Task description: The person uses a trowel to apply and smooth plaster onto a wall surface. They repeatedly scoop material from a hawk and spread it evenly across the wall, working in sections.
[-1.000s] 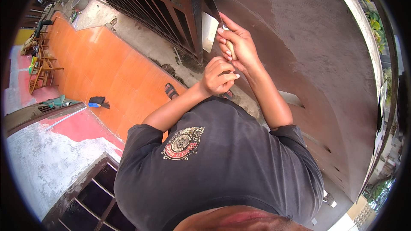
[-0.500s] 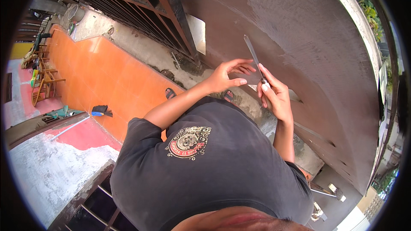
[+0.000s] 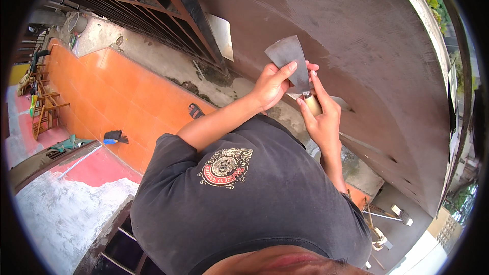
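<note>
A putty knife (image 3: 289,53) with a broad grey metal blade and a pale handle is held up between my two hands, its flat face showing. My left hand (image 3: 274,84) grips the blade's side, with the thumb pressed on the metal and the fingers behind it. Around the handle, my right hand (image 3: 323,115) has its thumb and fingers closed, the index finger reaching up along the neck. Just beyond the knife stands a brown plastered wall (image 3: 367,61), with darker and lighter patches on its surface.
A dark metal gate (image 3: 178,25) stands ahead on the left. Orange tiles (image 3: 127,84) cover the raised floor at left, where a broom (image 3: 116,137) lies. Wooden chairs (image 3: 47,107) stand at far left. More long-handled tools (image 3: 395,215) lean at lower right.
The putty knife has turned from edge-on to showing its flat face. My left hand, open beside it before, has closed on the blade.
</note>
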Demonstrator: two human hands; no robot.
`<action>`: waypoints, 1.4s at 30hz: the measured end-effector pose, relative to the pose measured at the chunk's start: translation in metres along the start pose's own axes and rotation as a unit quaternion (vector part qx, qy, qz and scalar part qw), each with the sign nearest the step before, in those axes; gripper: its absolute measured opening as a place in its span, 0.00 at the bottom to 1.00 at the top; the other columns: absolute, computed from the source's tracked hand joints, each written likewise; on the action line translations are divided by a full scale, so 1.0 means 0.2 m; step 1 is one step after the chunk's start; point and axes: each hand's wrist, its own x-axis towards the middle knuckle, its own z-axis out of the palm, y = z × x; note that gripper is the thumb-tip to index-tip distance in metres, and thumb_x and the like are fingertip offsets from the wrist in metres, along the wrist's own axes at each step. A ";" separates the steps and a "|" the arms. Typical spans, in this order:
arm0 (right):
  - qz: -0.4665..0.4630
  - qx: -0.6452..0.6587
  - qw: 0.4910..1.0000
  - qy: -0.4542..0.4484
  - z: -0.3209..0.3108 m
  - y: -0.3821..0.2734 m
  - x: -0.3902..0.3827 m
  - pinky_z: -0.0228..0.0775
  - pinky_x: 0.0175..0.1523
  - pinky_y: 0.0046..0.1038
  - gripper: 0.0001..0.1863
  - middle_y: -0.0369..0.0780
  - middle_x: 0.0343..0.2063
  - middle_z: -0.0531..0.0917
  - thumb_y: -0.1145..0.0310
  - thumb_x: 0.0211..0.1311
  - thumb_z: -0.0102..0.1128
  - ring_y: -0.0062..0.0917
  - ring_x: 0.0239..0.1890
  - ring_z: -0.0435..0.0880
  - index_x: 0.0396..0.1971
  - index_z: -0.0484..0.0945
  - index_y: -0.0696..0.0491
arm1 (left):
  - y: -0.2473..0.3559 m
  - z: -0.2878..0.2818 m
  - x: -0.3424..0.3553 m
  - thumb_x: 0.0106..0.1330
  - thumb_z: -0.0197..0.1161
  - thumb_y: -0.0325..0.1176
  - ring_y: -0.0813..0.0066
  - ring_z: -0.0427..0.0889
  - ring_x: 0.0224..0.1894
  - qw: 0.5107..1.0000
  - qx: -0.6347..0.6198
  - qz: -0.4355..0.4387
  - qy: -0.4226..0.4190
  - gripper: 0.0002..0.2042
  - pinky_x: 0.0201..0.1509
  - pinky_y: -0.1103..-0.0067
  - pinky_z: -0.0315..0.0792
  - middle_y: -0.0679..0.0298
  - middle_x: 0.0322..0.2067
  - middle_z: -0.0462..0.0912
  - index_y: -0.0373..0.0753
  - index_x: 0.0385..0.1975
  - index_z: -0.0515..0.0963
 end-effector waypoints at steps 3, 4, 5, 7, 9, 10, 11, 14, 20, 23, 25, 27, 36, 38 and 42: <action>0.103 0.327 0.936 -0.075 -0.01 0.03 0.03 0.82 0.36 0.25 0.35 0.48 0.43 0.82 0.77 0.67 0.60 0.27 0.27 0.84 0.74 0.65 0.53 | 0.03 0.01 0.06 0.80 0.56 0.39 0.56 0.80 0.62 0.998 -0.049 -0.013 -0.021 0.17 0.70 0.58 0.72 0.46 0.59 0.80 0.31 0.57 0.78; 0.137 0.465 0.866 -0.121 -0.03 0.05 0.04 0.79 0.31 0.23 0.35 0.48 0.40 0.80 0.76 0.69 0.58 0.25 0.24 0.81 0.75 0.63 0.52 | 0.03 0.01 0.07 0.80 0.56 0.39 0.56 0.80 0.61 0.997 -0.072 -0.015 -0.022 0.17 0.71 0.58 0.72 0.46 0.59 0.80 0.31 0.57 0.78; 0.154 0.592 0.771 -0.174 -0.04 0.06 0.06 0.76 0.26 0.22 0.35 0.47 0.37 0.78 0.74 0.70 0.56 0.24 0.20 0.79 0.77 0.60 0.51 | 0.03 0.03 0.09 0.79 0.58 0.41 0.57 0.82 0.59 0.996 -0.084 -0.015 -0.022 0.18 0.69 0.57 0.74 0.48 0.56 0.82 0.31 0.56 0.78; 0.180 0.751 0.601 -0.206 -0.04 0.08 0.07 0.62 0.14 0.21 0.35 0.45 0.31 0.74 0.70 0.75 0.48 0.18 0.11 0.66 0.80 0.52 0.46 | 0.02 0.05 0.12 0.78 0.59 0.42 0.58 0.83 0.57 0.991 -0.127 -0.030 -0.001 0.18 0.67 0.57 0.76 0.48 0.55 0.82 0.32 0.55 0.77; 0.227 0.772 0.571 -0.163 -0.04 0.06 0.06 0.60 0.13 0.20 0.35 0.44 0.29 0.73 0.70 0.76 0.46 0.18 0.11 0.64 0.80 0.51 0.45 | 0.02 0.07 0.14 0.76 0.61 0.45 0.61 0.86 0.47 0.983 -0.179 -0.032 0.018 0.18 0.60 0.59 0.80 0.52 0.48 0.85 0.36 0.52 0.76; 0.232 0.787 0.550 -0.155 -0.03 0.04 0.05 0.59 0.13 0.20 0.35 0.43 0.28 0.72 0.70 0.77 0.46 0.17 0.11 0.64 0.80 0.50 0.44 | 0.02 0.08 0.16 0.76 0.62 0.46 0.63 0.86 0.43 0.983 -0.171 -0.033 0.050 0.18 0.57 0.60 0.81 0.53 0.45 0.85 0.37 0.51 0.76; 0.267 0.748 0.597 -0.111 -0.02 0.01 0.04 0.55 0.13 0.19 0.33 0.41 0.24 0.70 0.70 0.79 0.43 0.17 0.10 0.61 0.80 0.51 0.44 | 0.02 0.09 0.17 0.76 0.62 0.47 0.65 0.86 0.40 0.983 -0.167 -0.035 0.063 0.18 0.54 0.61 0.82 0.55 0.42 0.85 0.37 0.51 0.76; 0.302 0.656 0.687 -0.080 -0.03 -0.09 0.02 0.55 0.12 0.19 0.33 0.39 0.22 0.69 0.69 0.79 0.42 0.17 0.09 0.60 0.80 0.50 0.44 | 0.02 0.13 0.18 0.75 0.64 0.50 0.70 0.84 0.33 0.980 -0.167 -0.030 0.103 0.19 0.45 0.66 0.81 0.59 0.34 0.85 0.39 0.47 0.77; 0.313 0.632 0.705 -0.079 -0.06 -0.18 0.09 0.57 0.12 0.18 0.32 0.37 0.21 0.69 0.70 0.79 0.43 0.16 0.10 0.61 0.80 0.51 0.45 | 0.00 0.16 0.19 0.73 0.65 0.53 0.74 0.81 0.29 0.975 -0.173 -0.005 0.137 0.20 0.37 0.71 0.79 0.62 0.30 0.84 0.41 0.45 0.77; 0.315 0.605 0.724 -0.102 -0.04 -0.19 0.13 0.56 0.13 0.17 0.31 0.37 0.22 0.69 0.70 0.80 0.42 0.15 0.11 0.61 0.80 0.52 0.45 | 0.03 0.15 0.21 0.73 0.65 0.52 0.71 0.81 0.27 0.968 -0.187 0.022 0.168 0.20 0.35 0.70 0.79 0.59 0.29 0.83 0.38 0.44 0.76; 0.330 0.601 0.723 -0.085 -0.03 -0.20 0.13 0.56 0.14 0.17 0.31 0.37 0.22 0.69 0.70 0.80 0.42 0.15 0.11 0.61 0.80 0.51 0.45 | 0.04 0.15 0.21 0.73 0.65 0.51 0.70 0.81 0.26 0.962 -0.181 0.038 0.199 0.20 0.34 0.70 0.79 0.58 0.28 0.83 0.37 0.43 0.75; 0.342 0.597 0.723 -0.062 -0.04 -0.23 0.11 0.56 0.14 0.17 0.32 0.37 0.22 0.70 0.69 0.80 0.43 0.15 0.11 0.61 0.80 0.51 0.46 | 0.05 0.17 0.20 0.73 0.64 0.52 0.75 0.79 0.25 0.970 -0.170 0.007 0.173 0.19 0.33 0.73 0.77 0.62 0.26 0.81 0.40 0.43 0.76; 0.345 0.607 0.714 -0.055 -0.03 -0.28 0.12 0.56 0.15 0.17 0.32 0.36 0.22 0.69 0.68 0.81 0.42 0.14 0.11 0.61 0.80 0.51 0.47 | 0.06 0.20 0.19 0.72 0.65 0.52 0.74 0.78 0.25 0.966 -0.174 0.006 0.189 0.20 0.32 0.73 0.76 0.62 0.25 0.81 0.39 0.43 0.75; 0.343 0.588 0.729 -0.075 -0.03 -0.28 0.11 0.56 0.15 0.17 0.31 0.36 0.22 0.69 0.68 0.81 0.42 0.14 0.11 0.61 0.80 0.51 0.47 | 0.06 0.19 0.19 0.73 0.65 0.50 0.70 0.80 0.25 0.962 -0.181 -0.002 0.204 0.20 0.32 0.71 0.78 0.57 0.26 0.82 0.36 0.43 0.75; 0.333 0.596 0.727 -0.074 -0.04 -0.28 0.11 0.56 0.15 0.16 0.31 0.36 0.22 0.69 0.69 0.81 0.41 0.13 0.11 0.61 0.80 0.51 0.47 | 0.05 0.19 0.19 0.73 0.65 0.51 0.70 0.80 0.25 0.964 -0.159 0.011 0.211 0.21 0.32 0.71 0.78 0.57 0.26 0.82 0.36 0.43 0.75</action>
